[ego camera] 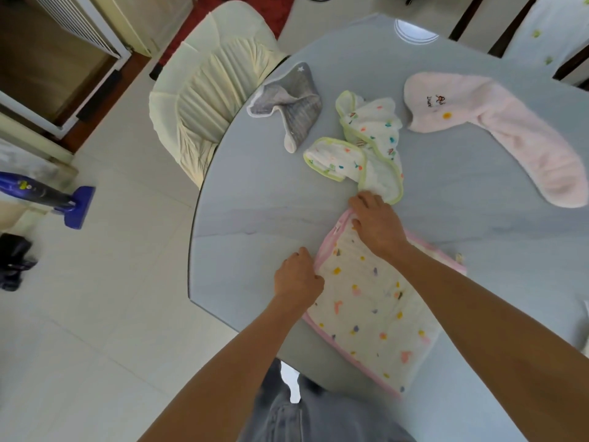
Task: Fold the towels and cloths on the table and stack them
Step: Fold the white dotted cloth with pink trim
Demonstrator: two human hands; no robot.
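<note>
Hands: left hand and right hand pinch pink-trimmed cloth edge; green-trimmed cloth just beyond; grey cloth, pink towel farther.

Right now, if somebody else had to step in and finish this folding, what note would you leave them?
Left hand grips the left edge of the pink-trimmed spotted cloth near the grey table's front edge.
Right hand rests on its far corner.
Done: nothing stacked yet.
Left: finish this cloth, then fold the crumpled green-trimmed cloth, grey star cloth and pink fluffy towel; stack all.
</note>
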